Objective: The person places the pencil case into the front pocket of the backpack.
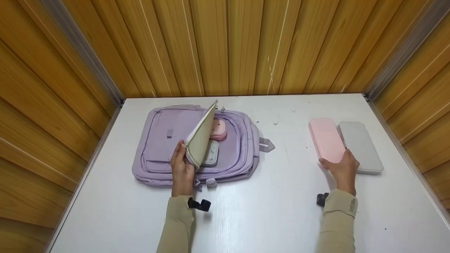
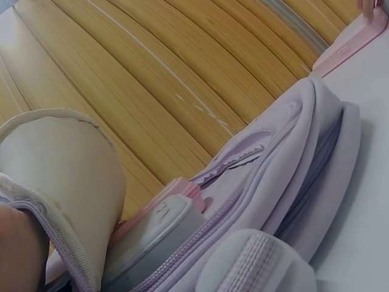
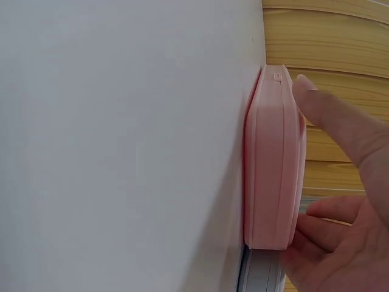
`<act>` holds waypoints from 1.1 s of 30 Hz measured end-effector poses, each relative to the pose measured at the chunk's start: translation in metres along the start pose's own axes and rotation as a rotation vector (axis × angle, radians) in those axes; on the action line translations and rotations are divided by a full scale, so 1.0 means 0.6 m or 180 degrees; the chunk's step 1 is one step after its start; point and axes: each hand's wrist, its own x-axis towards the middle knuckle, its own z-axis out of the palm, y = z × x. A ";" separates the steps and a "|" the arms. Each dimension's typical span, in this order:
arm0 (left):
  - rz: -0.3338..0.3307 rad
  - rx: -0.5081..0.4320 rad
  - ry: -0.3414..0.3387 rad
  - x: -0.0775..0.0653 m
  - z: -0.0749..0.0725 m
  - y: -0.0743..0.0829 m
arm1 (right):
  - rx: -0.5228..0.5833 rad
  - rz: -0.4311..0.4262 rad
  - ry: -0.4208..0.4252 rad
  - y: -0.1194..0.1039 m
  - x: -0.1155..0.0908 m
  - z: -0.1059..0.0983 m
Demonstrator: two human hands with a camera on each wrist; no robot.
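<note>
My left grip pinches the purple backpack's raised flap; my right grip has thumb and fingers around the pink case, beside the grey case on the white tabletop. A pink box and a pale box lie in the open pocket, so I judge it half done, both cases left. Wood-look walls enclose three sides.

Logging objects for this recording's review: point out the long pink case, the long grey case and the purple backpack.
Long pink case (image 1: pixel 327 140): head view, middle of its upper face.
Long grey case (image 1: pixel 362 146): head view, middle of its upper face.
Purple backpack (image 1: pixel 160 144): head view, its front panel, left of the raised flap.
</note>
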 end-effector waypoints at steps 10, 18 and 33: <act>-0.0015 -0.0037 -0.0064 0.000 -0.001 0.000 | -0.0129 -0.0051 -0.0036 0.000 0.002 -0.001; -0.0018 0.0005 -0.0065 -0.003 0.000 0.001 | -0.0167 -0.0071 -0.0046 -0.002 0.004 -0.001; 0.0131 0.0199 -0.0063 -0.003 0.000 0.000 | -0.0118 0.0075 -0.0334 0.004 0.010 0.001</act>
